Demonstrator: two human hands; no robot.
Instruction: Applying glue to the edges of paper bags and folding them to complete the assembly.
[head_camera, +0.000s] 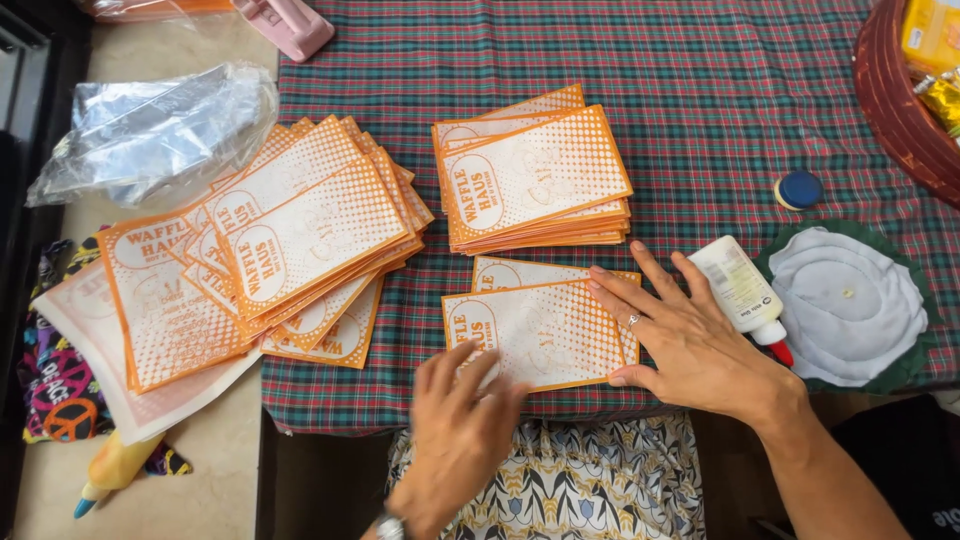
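I press both flat, open hands, left hand (462, 432) and right hand (690, 345), on the orange-and-white printed paper bag (535, 335) at the near worktop (700, 120) edge; smoothing step, I judge; next needs firm, even pressure.

My desk (720, 90) is covered by a red-and-green plaid cloth. Lying on it: a fanned, untidy pile of orange-and-white printed paper bags (300, 230) at the left overhanging the edge, a squared stack of the same bags (535, 180) at centre, and two loose bags (545, 325) near the front edge. To the right lie a white glue bottle (738, 285) on its side, its blue cap (799, 189), and a round green-rimmed white cloth pad (850, 305).
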